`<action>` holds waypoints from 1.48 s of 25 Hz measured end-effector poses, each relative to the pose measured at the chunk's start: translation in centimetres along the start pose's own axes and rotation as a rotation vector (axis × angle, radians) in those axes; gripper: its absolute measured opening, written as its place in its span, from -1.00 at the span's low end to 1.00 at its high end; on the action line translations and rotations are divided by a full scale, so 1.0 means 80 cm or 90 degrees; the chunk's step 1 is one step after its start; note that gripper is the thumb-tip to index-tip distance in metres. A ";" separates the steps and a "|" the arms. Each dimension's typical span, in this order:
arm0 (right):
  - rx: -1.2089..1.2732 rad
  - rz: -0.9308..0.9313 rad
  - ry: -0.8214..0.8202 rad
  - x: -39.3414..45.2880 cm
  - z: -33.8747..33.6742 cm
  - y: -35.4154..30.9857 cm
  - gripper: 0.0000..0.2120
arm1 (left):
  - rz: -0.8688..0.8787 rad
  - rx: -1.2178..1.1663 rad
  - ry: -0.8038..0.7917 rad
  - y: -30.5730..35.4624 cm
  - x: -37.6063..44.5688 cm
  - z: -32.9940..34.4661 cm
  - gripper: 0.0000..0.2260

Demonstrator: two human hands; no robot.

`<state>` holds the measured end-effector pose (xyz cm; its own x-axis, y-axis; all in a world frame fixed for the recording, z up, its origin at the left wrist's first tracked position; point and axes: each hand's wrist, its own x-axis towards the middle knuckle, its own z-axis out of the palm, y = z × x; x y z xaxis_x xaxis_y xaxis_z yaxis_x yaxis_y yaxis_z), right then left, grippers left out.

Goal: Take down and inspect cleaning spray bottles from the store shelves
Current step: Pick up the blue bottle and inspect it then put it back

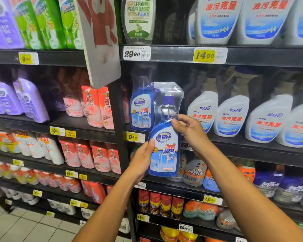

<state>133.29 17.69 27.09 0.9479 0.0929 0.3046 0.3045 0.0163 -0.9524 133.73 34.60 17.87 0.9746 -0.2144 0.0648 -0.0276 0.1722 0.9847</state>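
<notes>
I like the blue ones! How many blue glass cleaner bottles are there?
2. One bottle is in the hands, one stands on the shelf behind it. More may be hidden.

Single head-worn wide-angle view, facing forward and slightly down, close to dark metal store shelves.

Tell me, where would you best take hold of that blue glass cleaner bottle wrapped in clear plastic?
Probably at two places, as here. The blue glass cleaner bottle is upright, wide below and narrow at the neck. The left hand takes the broad body from the left edge, while the right hand comes from the right and pinches the shoulder under the neck. The loose wrap on top offers no firm grip.
</notes>
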 end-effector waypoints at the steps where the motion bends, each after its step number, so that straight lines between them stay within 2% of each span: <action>1: 0.003 -0.002 0.003 0.000 -0.001 0.001 -0.89 | -0.002 -0.003 -0.019 0.000 0.001 -0.003 -0.45; 4: 0.009 -0.021 0.007 -0.001 -0.005 0.004 -0.85 | 0.012 0.015 -0.074 0.001 0.004 -0.009 -0.59; 6: 0.011 -0.036 0.004 -0.001 -0.008 0.008 -0.81 | 0.027 0.054 -0.081 0.002 0.004 -0.006 -0.61; 13: -0.062 -0.085 -0.092 -0.016 -0.037 0.024 -0.65 | 0.133 0.179 0.057 0.002 0.012 0.014 -0.53; 17: -0.122 -0.094 -0.122 -0.047 -0.057 0.026 -0.59 | 0.148 0.303 0.107 -0.004 0.000 0.031 -0.49; 20: -0.120 -0.103 -0.151 -0.073 -0.075 0.021 -0.46 | 0.171 0.360 0.149 -0.005 -0.010 0.048 -0.50; 24: -0.096 -0.139 -0.184 -0.087 -0.095 0.014 -0.55 | 0.199 0.408 0.237 -0.002 -0.015 0.071 -0.69; 27: -0.116 -0.160 -0.214 -0.091 -0.108 0.013 -0.60 | 0.216 0.470 0.272 -0.005 -0.015 0.086 -0.63; 30: -0.128 -0.189 -0.222 -0.093 -0.117 0.013 -0.61 | 0.194 0.465 0.319 -0.013 -0.019 0.096 -0.65; 35: -0.175 -0.209 -0.238 -0.090 -0.129 0.017 -0.56 | 0.241 0.482 0.333 -0.013 -0.026 0.105 -0.65; 37: -0.178 -0.209 -0.242 -0.088 -0.131 0.015 -0.58 | 0.228 0.468 0.342 -0.012 -0.028 0.108 -0.69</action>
<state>127.98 6.58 23.92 0.7150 0.4798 0.5084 0.6392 -0.1543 -0.7534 129.64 26.62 18.20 0.8478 0.2322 0.4769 -0.2955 -0.5398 0.7882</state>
